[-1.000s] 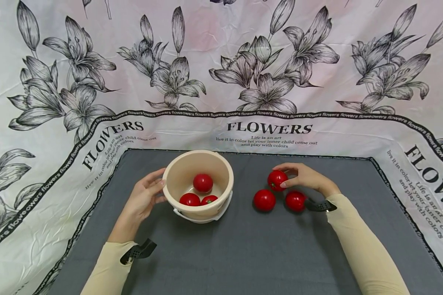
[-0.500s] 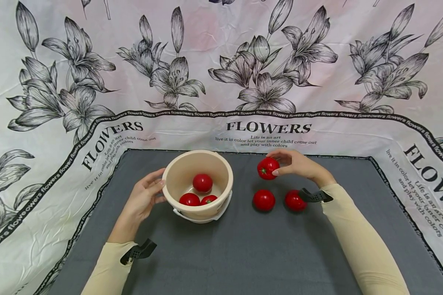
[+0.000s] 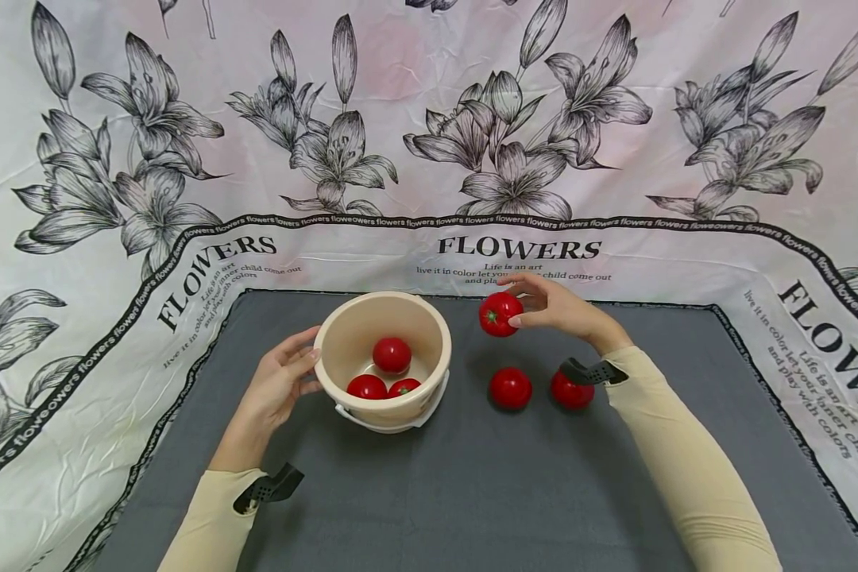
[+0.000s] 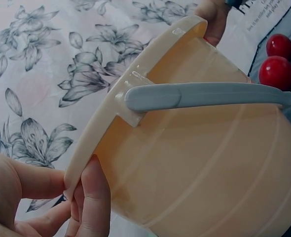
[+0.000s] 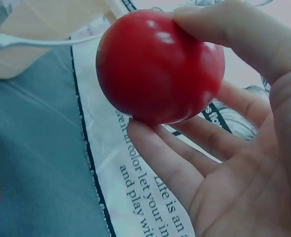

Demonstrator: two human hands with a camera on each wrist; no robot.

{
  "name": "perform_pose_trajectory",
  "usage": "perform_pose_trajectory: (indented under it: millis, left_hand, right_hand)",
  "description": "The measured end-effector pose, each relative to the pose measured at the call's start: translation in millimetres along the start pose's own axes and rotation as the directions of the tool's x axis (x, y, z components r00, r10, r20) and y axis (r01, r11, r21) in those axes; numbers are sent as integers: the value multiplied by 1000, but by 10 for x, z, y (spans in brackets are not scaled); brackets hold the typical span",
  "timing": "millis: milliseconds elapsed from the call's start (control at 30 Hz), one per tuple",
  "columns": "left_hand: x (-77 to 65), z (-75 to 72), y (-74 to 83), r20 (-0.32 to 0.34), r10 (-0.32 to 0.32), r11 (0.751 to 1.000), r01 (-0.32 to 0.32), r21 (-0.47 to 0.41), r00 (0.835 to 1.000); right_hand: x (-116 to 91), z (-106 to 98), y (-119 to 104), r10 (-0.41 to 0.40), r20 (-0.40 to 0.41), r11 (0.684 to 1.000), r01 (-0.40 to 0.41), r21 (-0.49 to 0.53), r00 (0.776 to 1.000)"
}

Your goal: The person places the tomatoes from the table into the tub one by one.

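Observation:
A cream bucket [image 3: 336, 401] with a pale handle [image 4: 209, 96] stands left of centre, with three red tomatoes [image 3: 392, 355] inside. My left hand [image 3: 277, 380] pinches its left rim; the left wrist view has thumb and fingers on either side of that rim. My right hand [image 3: 561, 308] holds another red tomato [image 3: 500, 314] above the cloth, to the right of the bucket. Up close, in the right wrist view, the thumb lies on top of this tomato [image 5: 158, 69] and the fingertips support it from below. Part of the palm stays apart from it.
Two more tomatoes lie on the grey cloth [image 3: 429, 492]: one [image 3: 511, 388] right of the bucket, the other [image 3: 570, 391] partly hidden behind the right wrist's black camera strap [image 3: 592, 371]. A white flower-printed sheet [image 3: 372, 71] rises behind.
My right hand has lifted its tomato off the cloth and carried it left toward the bucket, away from the two others. The left hand and the bucket have stayed in place.

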State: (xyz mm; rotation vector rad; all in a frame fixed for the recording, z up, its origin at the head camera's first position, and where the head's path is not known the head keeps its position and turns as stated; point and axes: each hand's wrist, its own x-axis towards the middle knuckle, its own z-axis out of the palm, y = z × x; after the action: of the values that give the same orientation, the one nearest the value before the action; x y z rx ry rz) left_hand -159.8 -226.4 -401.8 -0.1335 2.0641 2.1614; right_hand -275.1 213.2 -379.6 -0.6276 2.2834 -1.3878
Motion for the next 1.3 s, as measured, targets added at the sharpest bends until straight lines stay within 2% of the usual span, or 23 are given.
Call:
perform_pose_trajectory:
  millis: [333,767,1033,1300]
  left_hand:
    - [-1,-3,1,2,0,1000,0,5,1000]
    - [5,7,8,3,-2,1000,2,-9,1000]
    - [5,-2,2,-1,-7,1000,7,-5,1000]
    - [11,-2,2,-4,-5,1000,6,5,1000]
  right_hand:
    - [95,88,-206,-8,-11,1000,8,29,1000]
    - [251,179,-472,-80,18,996,79,46,997]
    - [452,324,-632,-144,86,984,134,116,986]
    - [603,538,-736,-196,150,980,190,55,969]
